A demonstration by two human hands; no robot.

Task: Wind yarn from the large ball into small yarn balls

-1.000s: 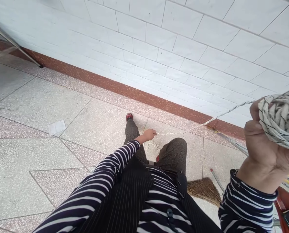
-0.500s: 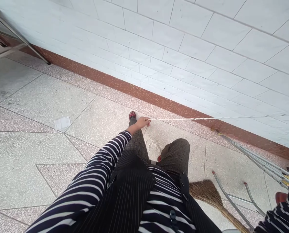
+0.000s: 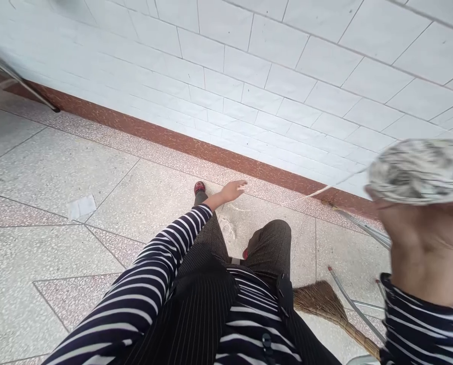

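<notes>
Rope bundle (image 3: pixel 420 170): raised at right, gripped in the right hand (image 3: pixel 424 228). Cord (image 3: pixel 319 191) runs from it toward the left hand (image 3: pixel 233 190), whose fingers are partly curled with a bit of white at them; a firm pinch cannot be confirmed. Risk: a loose hold there could let the cord slip and the winding slacken. Risk: loose loops (image 3: pixel 228 225) on the floor (image 3: pixel 112 203) between the legs could tangle or catch a shoe (image 3: pixel 199 187). Limits: bundle blurred and cut by the frame edge; right fingers largely hidden; cord fades against the pale floor
</notes>
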